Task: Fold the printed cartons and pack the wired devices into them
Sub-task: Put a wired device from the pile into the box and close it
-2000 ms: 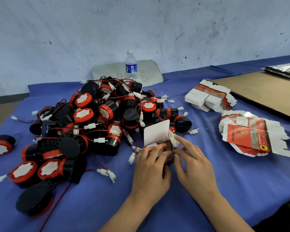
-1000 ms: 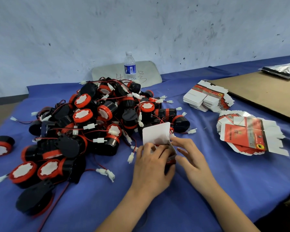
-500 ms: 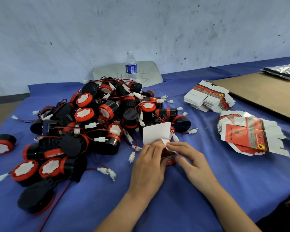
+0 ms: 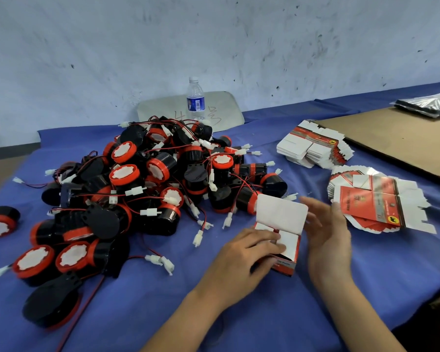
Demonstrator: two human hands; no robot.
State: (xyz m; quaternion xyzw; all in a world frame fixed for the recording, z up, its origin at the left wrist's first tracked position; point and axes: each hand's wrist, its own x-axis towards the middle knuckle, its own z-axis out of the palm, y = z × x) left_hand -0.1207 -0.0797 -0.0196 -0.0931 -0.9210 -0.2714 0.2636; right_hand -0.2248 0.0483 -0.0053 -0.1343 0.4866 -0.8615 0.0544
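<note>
Kid: Carton (image 4: 286,266) on the blue surface (image 4: 277,321): is it shut?

Helper: Not all the way. It sits at the near edge of the big pile of wired devices (image 4: 158,184). Its small flaps (image 4: 288,241) are folded down, but the big lid flap (image 4: 280,214) stands up.

Kid: What do the hands do?

Helper: The left hand (image 4: 244,252) is curled over the carton, and its fingertips press the small flaps down. The right hand (image 4: 325,232) is wide open, fingers spread, holding nothing. It is just beside the lid flap. It looks blurry, so I cannot tell if it touches.

Kid: Is a device inside?

Helper: I cannot see in, because the flaps cover it. I think one is, since the top is half closed.

Kid: So is the job nearly done?

Helper: No, I think most of it is left. I see no finished carton anywhere. Lots of black and red devices wait in the pile, and two stacks of flat cartons (image 4: 313,148) lie unfolded on the right.

Kid: What comes next?

Helper: I guess the lid flap gets tucked in. Then there are many more cartons to fold and fill.
</note>
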